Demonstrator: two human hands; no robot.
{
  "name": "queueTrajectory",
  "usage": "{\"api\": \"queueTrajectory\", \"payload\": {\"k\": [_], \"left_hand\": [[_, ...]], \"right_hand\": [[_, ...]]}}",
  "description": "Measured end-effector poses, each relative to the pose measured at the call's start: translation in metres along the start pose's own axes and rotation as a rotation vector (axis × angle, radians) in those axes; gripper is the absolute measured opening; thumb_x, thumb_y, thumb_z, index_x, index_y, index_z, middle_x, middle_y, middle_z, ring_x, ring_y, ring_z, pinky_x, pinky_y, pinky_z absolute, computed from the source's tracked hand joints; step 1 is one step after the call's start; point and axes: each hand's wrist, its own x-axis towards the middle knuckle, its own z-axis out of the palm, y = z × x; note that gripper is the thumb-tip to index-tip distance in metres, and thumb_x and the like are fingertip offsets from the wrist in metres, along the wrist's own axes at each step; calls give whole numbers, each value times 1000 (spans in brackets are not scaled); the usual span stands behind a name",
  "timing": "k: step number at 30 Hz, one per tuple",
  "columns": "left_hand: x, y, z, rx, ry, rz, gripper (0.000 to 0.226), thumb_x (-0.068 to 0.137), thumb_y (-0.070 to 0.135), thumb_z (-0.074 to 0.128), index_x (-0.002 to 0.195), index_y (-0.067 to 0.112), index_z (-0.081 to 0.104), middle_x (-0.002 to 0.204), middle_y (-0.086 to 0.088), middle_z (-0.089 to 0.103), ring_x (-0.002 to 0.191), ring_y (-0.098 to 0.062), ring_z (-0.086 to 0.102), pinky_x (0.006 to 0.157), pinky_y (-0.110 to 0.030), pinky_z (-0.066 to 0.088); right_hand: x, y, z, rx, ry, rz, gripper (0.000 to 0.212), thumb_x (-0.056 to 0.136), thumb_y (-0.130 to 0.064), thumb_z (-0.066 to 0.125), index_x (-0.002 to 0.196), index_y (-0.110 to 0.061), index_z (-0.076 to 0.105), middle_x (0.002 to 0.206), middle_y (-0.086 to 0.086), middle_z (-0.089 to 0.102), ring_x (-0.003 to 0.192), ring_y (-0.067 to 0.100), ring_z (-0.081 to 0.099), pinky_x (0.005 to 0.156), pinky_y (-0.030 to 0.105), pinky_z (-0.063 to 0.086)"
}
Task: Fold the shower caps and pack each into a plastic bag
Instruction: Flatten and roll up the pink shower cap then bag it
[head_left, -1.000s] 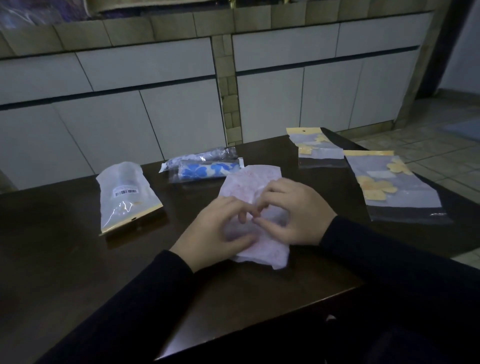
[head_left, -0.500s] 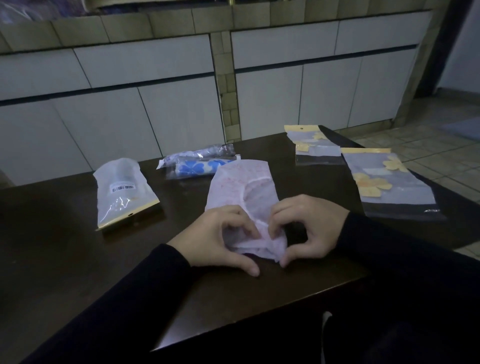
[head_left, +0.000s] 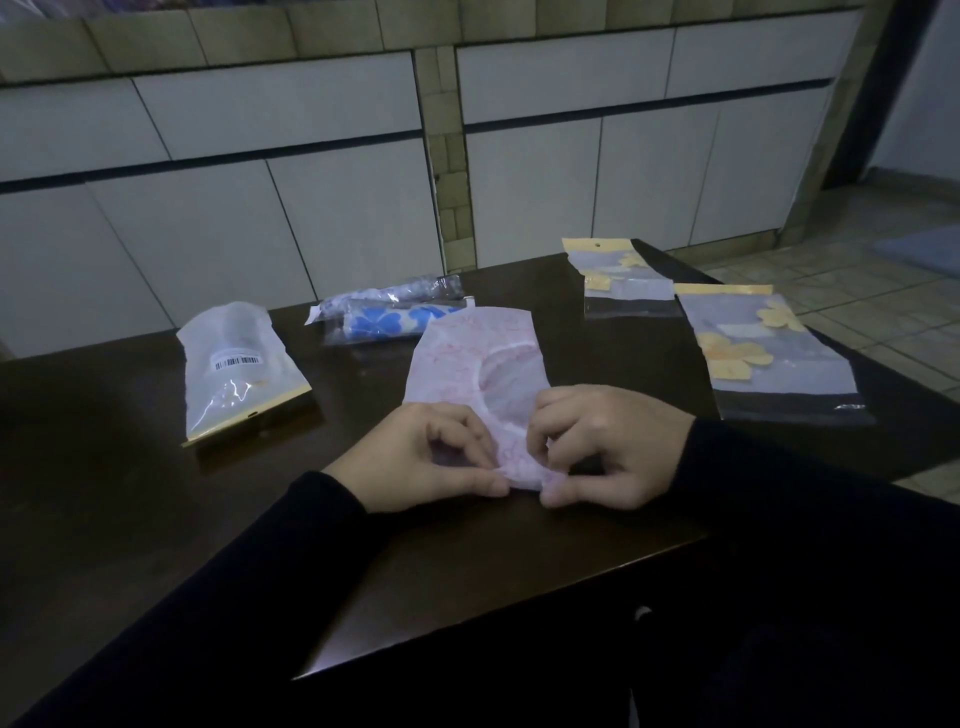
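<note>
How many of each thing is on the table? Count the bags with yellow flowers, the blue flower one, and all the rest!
Yellow-flower bags: 2
Blue-flower pack: 1
Clear roll pack behind it: 1
Barcode bag: 1
Pink shower cap, pinched by both hands: 1
Total: 6

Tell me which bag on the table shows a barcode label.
The frosted bag left of the hands, gold strip at its near end. The two yellow-flower bags on the right show no barcode.
</note>
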Motion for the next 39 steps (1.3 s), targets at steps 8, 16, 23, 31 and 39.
{"api": "queueTrajectory", "payload": {"k": [8, 16, 23, 31, 39], "left_hand": [[0, 2, -4, 64, 5, -77, 6, 82, 29, 73, 77, 33, 74, 79, 10, 72, 77, -11, 67, 77, -31, 54], [-2, 1, -2, 249, 44, 52, 21, 84, 22, 74, 93, 37, 62, 85, 14, 65, 79, -4, 60, 73, -15, 47], [-2, -1, -5, 454, 39, 178, 15, 85, 29, 68, 98, 33, 74, 95, 17, 63, 94, -10, 59, 80, -32, 52], [-1, -1, -6, 334, -26, 72, 25, 77, 54, 71, 96, 38, 72, 100, 18, 61, 104, -11, 56, 87, -32, 50], [-1, -5, -10, 246, -48, 8, 23, 75, 52, 72, 94, 39, 69, 101, 19, 63, 105, -9, 57, 92, -34, 49]], "right_hand": [[-1, 6, 1, 231, 35, 441, 25, 87, -39, 62, 67, -26, 70, 72, -13, 64, 85, 1, 53, 84, 9, 30], [5, 3, 3, 286, 95, 619, 20, 80, -46, 69, 70, -28, 70, 68, -10, 66, 68, -2, 59, 75, 18, 42], [1, 1, 5, -54, 193, 444, 15, 81, -49, 62, 88, -37, 63, 89, -19, 56, 88, 3, 51, 91, 32, 34], [-10, 2, -1, -134, 51, 304, 42, 83, -65, 46, 90, -35, 74, 89, -22, 68, 90, 1, 51, 87, 31, 27], [-6, 4, 2, -177, 84, 340, 54, 80, -72, 39, 75, -31, 73, 74, -18, 66, 80, 1, 54, 88, 36, 33]]}}
